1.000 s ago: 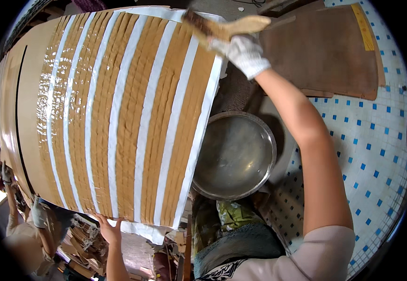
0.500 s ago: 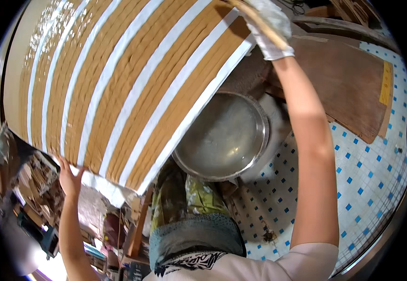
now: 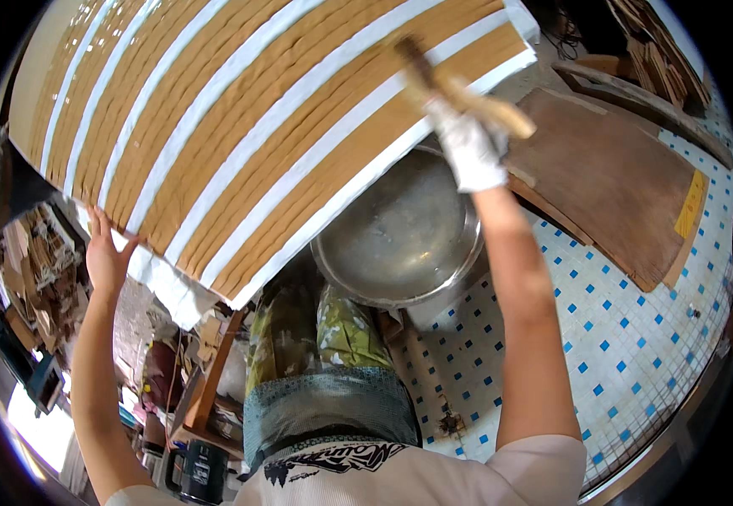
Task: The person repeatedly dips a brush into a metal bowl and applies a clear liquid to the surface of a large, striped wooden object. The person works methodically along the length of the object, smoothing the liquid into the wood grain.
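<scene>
Workshop: stacked wood scraps (image 3: 33,261), plywood sheets (image 3: 611,181).

Position: on the person's head, above the metal bowl (image 3: 400,232).
Facing: steeply downward onto the tiled floor (image 3: 636,337).
Nearness: close; the striped board (image 3: 240,126) beside the bowl fills the upper frame.
</scene>
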`<state>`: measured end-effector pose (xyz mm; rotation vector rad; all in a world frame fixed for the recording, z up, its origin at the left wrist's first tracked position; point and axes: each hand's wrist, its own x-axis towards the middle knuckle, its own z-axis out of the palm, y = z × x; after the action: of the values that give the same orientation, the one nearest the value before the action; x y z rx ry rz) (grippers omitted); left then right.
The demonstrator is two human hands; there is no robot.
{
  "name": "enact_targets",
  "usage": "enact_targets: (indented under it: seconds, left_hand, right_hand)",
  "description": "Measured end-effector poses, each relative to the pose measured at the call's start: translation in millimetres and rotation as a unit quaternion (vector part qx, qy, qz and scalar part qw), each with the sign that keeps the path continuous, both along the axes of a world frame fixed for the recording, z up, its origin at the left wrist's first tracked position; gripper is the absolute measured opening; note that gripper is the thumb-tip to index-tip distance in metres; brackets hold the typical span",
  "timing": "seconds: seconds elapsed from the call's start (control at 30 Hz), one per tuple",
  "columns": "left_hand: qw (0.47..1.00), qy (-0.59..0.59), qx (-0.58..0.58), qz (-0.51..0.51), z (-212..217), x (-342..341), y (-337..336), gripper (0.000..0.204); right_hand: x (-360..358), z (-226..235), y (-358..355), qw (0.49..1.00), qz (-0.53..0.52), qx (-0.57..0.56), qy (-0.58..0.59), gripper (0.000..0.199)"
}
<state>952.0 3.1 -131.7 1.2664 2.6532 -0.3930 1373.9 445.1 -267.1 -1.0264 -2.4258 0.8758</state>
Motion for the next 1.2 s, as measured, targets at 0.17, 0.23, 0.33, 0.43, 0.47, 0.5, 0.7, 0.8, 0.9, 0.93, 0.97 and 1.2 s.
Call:
enact_targets:
  seconds: [0.17,0.23,0.33,0.43,0.47,0.5,0.7,0.8,0.9,0.93,0.97,1.2]
  left_hand:
    - [0.998,-0.012,-0.025,0.064,7,10,-9,0.096]
    - [0.999,-0.005,-0.013,0.039,7,4,-3,0.096]
    - [0.999,-0.010,-0.019,0.047,9,7,2,0.094]
    - [0.998,0.002,-0.038,0.043,7,5,-4,0.098]
    - [0.999,0.026,-0.024,0.016,-1,0,-13,0.101]
    - [0.999,0.041,-0.020,0.002,-4,-1,-17,0.102]
    - [0.999,0.011,0.029,0.018,-1,5,-12,0.101]
    - [0.999,0.004,0.026,0.024,0,7,-11,0.101]
    - [0.998,-0.004,0.066,0.002,-9,3,-16,0.100]
    - [0.997,-0.007,0.082,-0.004,-10,0,-17,0.100]
    - [0.996,0.000,0.086,-0.009,-12,-1,-19,0.099]
    - [0.993,0.009,0.116,-0.028,-18,-5,-30,0.099]
  right_hand:
    - [-63,83,-70,0.991,-0.129,-0.022,0.029,0.041]
    - [-63,59,-157,0.996,-0.075,-0.037,0.000,0.036]
    - [-75,93,-259,0.978,0.139,0.129,-0.089,0.038]
    - [-63,88,-242,0.967,0.243,-0.044,-0.067,0.038]
    - [-59,78,-218,0.978,0.155,-0.137,0.038,0.036]
    - [-58,73,-190,0.976,0.070,-0.178,0.101,0.033]
    - [-81,76,-216,0.996,-0.072,0.015,0.057,0.031]
    - [-100,88,-327,0.984,0.046,0.098,-0.139,0.048]
    - [-110,99,-391,0.967,0.167,0.009,-0.192,0.045]
    - [-108,94,-398,0.958,0.207,-0.010,-0.196,0.044]
    - [-98,74,-391,0.972,0.218,0.014,-0.082,0.042]
    - [-96,80,-343,0.998,-0.057,-0.039,0.009,0.035]
